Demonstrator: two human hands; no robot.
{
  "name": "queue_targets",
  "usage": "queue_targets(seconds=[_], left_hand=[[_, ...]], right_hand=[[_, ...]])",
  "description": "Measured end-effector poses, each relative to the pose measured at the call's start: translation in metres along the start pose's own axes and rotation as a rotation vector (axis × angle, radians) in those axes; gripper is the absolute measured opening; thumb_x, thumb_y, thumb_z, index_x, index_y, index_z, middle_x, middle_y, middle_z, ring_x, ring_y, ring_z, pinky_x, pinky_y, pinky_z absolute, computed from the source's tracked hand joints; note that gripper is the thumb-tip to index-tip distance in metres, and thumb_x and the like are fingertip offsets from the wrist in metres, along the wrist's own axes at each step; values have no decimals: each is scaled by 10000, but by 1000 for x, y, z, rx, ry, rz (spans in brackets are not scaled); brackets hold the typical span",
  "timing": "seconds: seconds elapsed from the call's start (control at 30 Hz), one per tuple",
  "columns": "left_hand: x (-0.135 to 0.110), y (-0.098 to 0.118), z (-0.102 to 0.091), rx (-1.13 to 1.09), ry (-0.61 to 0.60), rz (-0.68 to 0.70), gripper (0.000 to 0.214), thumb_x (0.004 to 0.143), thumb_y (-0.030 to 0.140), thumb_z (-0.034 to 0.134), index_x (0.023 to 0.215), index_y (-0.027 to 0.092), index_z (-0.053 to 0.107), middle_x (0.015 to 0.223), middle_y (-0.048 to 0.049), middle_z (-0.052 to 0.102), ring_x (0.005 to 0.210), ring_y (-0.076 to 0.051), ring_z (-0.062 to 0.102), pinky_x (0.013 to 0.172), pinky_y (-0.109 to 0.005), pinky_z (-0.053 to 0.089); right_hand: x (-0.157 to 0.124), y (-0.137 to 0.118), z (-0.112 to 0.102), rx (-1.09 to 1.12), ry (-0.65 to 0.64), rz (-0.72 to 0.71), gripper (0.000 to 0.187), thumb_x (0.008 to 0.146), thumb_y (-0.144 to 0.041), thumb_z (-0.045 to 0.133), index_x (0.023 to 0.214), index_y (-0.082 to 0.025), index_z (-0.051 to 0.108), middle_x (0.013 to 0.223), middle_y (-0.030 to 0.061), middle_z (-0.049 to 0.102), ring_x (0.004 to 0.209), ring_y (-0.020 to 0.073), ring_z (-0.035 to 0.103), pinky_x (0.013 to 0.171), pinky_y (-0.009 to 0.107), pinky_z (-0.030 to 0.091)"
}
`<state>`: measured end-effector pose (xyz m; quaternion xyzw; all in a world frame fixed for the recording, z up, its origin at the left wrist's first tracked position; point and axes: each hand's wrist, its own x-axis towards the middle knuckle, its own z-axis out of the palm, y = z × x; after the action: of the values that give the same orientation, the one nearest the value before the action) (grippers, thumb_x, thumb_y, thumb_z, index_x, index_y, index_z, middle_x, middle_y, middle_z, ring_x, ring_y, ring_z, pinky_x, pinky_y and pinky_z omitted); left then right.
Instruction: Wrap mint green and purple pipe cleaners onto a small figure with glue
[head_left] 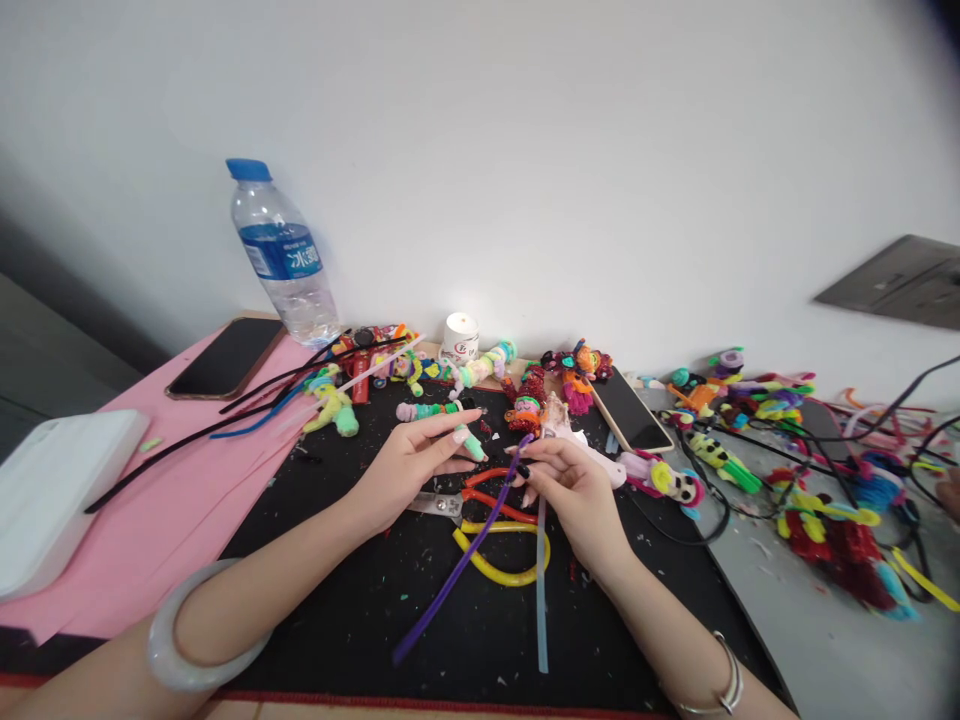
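Note:
My right hand [574,495] pinches one end of a purple pipe cleaner [469,565], which slants down to the left over the black mat. Fingers of my left hand [420,460] are stretched out, the index pointing right. Behind them lies a small pipe-cleaner doll [431,410]; a mint-green piece [472,445] shows past my thumb, and whether I touch it is unclear. Between and below my hands, scissors [510,577] with red and yellow handles lie on the mat. A pale pink tool [592,455], partly hidden, sits behind my right hand, and a translucent stick [542,600] sticks out below.
Colourful pipe-cleaner dolls [480,368] line the wall, and more dolls [832,530] crowd the right among black cords. A water bottle [281,255], dark phone [225,357] and white box [67,495] stand left. Another phone [634,412] lies right. A person's hand [949,490] shows at the right edge.

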<state>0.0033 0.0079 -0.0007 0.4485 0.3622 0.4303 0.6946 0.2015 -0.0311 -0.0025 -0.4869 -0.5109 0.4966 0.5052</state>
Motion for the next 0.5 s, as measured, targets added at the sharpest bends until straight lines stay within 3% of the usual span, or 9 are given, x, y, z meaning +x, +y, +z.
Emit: queue_targets(seconds=[0.13,0.23,0.5], left_hand=[[0,2,3,5,-11,30,229,771,264,653,978,178,606,827,6,627,744,-111,625,759,-289,554],[0,2,5,-34,-68,33,188,754,214,672,860,175,522,758,34,612,697,-97,631,702,-246,553],[-7,5,9,65,-207,-132,175,753,241,670,856,148,564,734,7,634,639,-128,663,597,-232,556]], right_hand=[[-6,-7,1,-461,5,-282,171,811,-148,537,922,-217,648,983,75,634,599,128,561,526,278,462],[-11,-10,3,-603,2,-441,201,829,-128,517,942,-231,647,979,71,599,720,161,563,578,290,448],[-11,-5,5,-517,-64,-370,215,811,-106,535,972,-229,607,816,18,586,579,123,479,540,264,406]])
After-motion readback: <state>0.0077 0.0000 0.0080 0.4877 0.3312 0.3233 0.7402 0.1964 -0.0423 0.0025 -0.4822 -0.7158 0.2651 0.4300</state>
